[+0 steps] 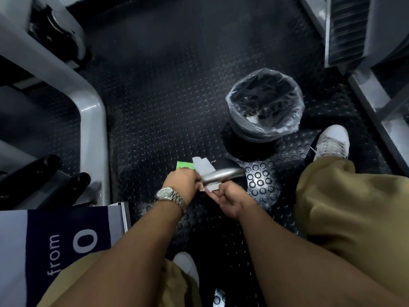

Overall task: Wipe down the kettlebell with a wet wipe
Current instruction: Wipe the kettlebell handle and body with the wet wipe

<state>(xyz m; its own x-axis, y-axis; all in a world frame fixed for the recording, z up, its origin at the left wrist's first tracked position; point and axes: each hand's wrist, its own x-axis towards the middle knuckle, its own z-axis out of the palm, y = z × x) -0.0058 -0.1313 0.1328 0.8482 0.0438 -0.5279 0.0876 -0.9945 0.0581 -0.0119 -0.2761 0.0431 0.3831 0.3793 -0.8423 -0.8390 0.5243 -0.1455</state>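
A black kettlebell [224, 164] with a silver steel handle [223, 174] stands on the studded rubber floor just in front of me. A pale grey wet wipe [203, 165] is looped over the left part of the handle, one end sticking up behind it and the other hanging below. My right hand [225, 199] pinches the lower end of the wipe. My left hand [182, 181], with a metal watch on the wrist, grips a green packet [185, 165]; its fingertips lie against the wipe at the handle's left end. Most of the kettlebell's body is dark and hard to make out.
A small bin [264, 120] lined with a clear plastic bag stands just behind the kettlebell. Grey machine frames rise at the left [93, 120] and right [376, 100]. A blue and white sign [66, 240] lies at lower left. My white shoes [332, 140] and tan trousers flank the spot.
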